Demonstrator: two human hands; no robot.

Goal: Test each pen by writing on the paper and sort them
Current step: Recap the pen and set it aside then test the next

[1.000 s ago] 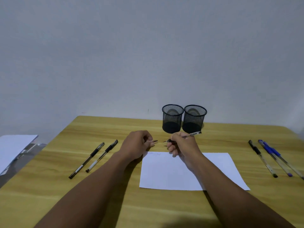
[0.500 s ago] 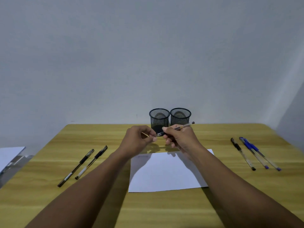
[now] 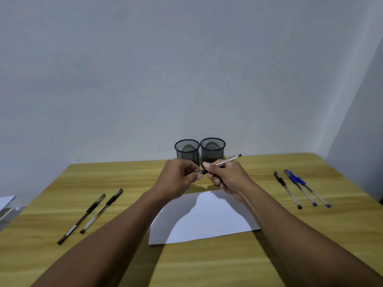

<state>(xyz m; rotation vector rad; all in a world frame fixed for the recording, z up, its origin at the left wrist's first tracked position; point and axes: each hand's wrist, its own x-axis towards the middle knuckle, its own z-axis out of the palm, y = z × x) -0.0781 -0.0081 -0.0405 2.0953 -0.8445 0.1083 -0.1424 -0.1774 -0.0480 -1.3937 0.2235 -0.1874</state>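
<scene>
The right hand (image 3: 227, 179) grips a pen (image 3: 228, 160) above the far edge of the paper (image 3: 207, 220), fingers curled round the barrel. The left hand (image 3: 178, 178) pinches the pen's dark end. Behind them two mesh cups (image 3: 187, 151) stand side by side. On the tabletop (image 3: 207, 266), two black pens (image 3: 83, 218) lie at the left, and three more pens (image 3: 300, 188) at the right.

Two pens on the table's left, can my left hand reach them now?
Probably yes: only bare table lies between the left hand and the two pens. But that hand pinches the front end of the pen the right hand holds, so it must let go first.
</scene>
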